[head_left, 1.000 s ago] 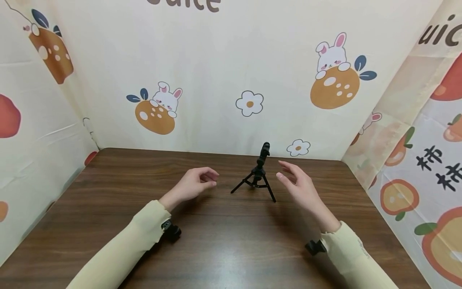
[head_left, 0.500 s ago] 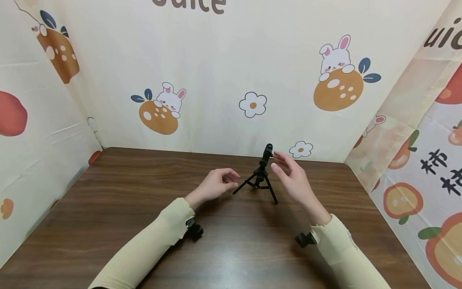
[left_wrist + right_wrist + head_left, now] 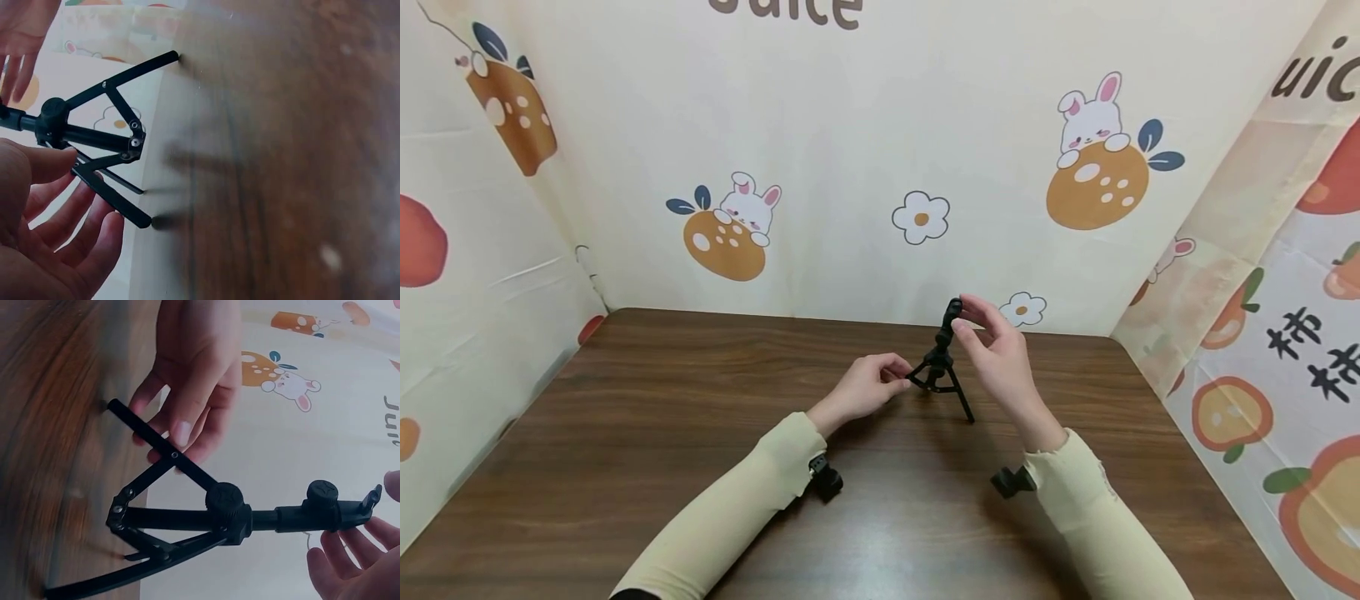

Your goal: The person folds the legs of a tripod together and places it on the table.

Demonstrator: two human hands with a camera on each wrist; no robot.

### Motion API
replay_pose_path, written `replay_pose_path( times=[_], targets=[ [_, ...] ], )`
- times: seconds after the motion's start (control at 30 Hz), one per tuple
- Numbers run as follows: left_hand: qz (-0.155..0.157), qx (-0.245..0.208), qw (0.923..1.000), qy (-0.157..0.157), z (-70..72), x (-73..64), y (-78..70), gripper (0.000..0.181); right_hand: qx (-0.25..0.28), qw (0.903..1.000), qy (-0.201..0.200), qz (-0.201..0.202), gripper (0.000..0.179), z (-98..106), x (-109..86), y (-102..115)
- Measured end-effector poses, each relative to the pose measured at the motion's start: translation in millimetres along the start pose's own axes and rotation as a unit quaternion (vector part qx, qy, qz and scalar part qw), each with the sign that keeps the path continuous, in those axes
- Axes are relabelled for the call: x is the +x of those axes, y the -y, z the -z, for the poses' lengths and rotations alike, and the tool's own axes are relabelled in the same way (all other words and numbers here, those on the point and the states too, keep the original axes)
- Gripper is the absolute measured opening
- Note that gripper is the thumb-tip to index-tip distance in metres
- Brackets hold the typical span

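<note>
A small black tripod point(image 3: 937, 358) stands upright on the table with its legs spread. My left hand point(image 3: 872, 385) is at its left leg, thumb on one side and fingers behind; the left wrist view shows the left thumb point(image 3: 53, 164) against that leg point(image 3: 112, 195). At the top, my right hand point(image 3: 1000, 354) has its thumb and fingers either side of the tripod's head. In the right wrist view the right fingers point(image 3: 350, 556) reach under the head point(image 3: 325, 515), with the thumb point(image 3: 392, 485) a little apart from it. Round knobs point(image 3: 225, 499) sit on the tripod's column.
The brown wooden table point(image 3: 700, 367) lies under both arms. A white curtain point(image 3: 850, 125) printed with rabbits, oranges and flowers hangs right behind it, and patterned cloth point(image 3: 1240, 333) closes off the sides. Each wrist carries a small black camera point(image 3: 826, 478).
My left hand has moved right to the tripod's left leg and taken hold of it. The right hand has moved left and up to the tripod's head. The tripod stays in place.
</note>
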State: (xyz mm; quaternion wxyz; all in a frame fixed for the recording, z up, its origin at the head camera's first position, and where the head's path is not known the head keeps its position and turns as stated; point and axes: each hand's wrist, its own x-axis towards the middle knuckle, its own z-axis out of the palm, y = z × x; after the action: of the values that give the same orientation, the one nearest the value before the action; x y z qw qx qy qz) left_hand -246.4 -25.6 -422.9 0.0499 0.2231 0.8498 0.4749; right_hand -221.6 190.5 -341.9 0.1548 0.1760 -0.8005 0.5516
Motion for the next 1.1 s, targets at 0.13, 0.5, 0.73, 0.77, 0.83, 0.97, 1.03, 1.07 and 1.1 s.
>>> replay_pose_path(
  times=[0.13, 0.5, 0.73, 0.77, 0.83, 0.97, 1.03, 1.07, 1.1],
  targets=[
    [0.004, 0.022, 0.9998, 0.000, -2.9, 3.2, -3.5, 0.018, 0.000, 0.9999, -0.012, -0.007, 0.041, -3, 2.3, 5],
    [0.008, 0.095, 0.9952, -0.022, -8.6, 9.2, -13.4, 0.017, -0.003, 0.9995, -0.027, -0.019, 0.037, -8, -2.3, 37],
    [0.005, 0.121, 0.9920, -0.035, -11.7, 9.2, -17.9, 0.014, -0.010, 0.9994, -0.033, -0.001, 0.033, -9, -2.3, 39],
    [0.004, 0.121, 0.9920, -0.036, -12.3, 9.2, -18.0, 0.013, -0.011, 0.9994, -0.034, 0.001, 0.032, -9, -2.5, 39],
    [0.003, 0.116, 0.9925, -0.038, -13.1, 9.0, -18.2, 0.012, -0.010, 0.9994, -0.033, 0.003, 0.032, -10, -2.8, 39],
    [-0.004, 0.100, 0.9943, -0.036, -14.0, 8.8, -18.4, 0.011, -0.008, 0.9995, -0.032, 0.000, 0.033, -10, -2.9, 40],
    [-0.010, 0.089, 0.9953, -0.034, -14.4, 8.9, -18.2, 0.011, -0.008, 0.9995, -0.031, -0.001, 0.033, -10, -2.7, 40],
    [-0.014, 0.084, 0.9957, -0.034, -14.7, 9.0, -18.0, 0.010, -0.008, 0.9995, -0.031, -0.001, 0.033, -10, -2.7, 40],
    [-0.018, 0.077, 0.9963, -0.033, -15.0, 9.0, -17.9, 0.010, -0.009, 0.9995, -0.032, 0.001, 0.033, -10, -2.7, 39]
  ],
)
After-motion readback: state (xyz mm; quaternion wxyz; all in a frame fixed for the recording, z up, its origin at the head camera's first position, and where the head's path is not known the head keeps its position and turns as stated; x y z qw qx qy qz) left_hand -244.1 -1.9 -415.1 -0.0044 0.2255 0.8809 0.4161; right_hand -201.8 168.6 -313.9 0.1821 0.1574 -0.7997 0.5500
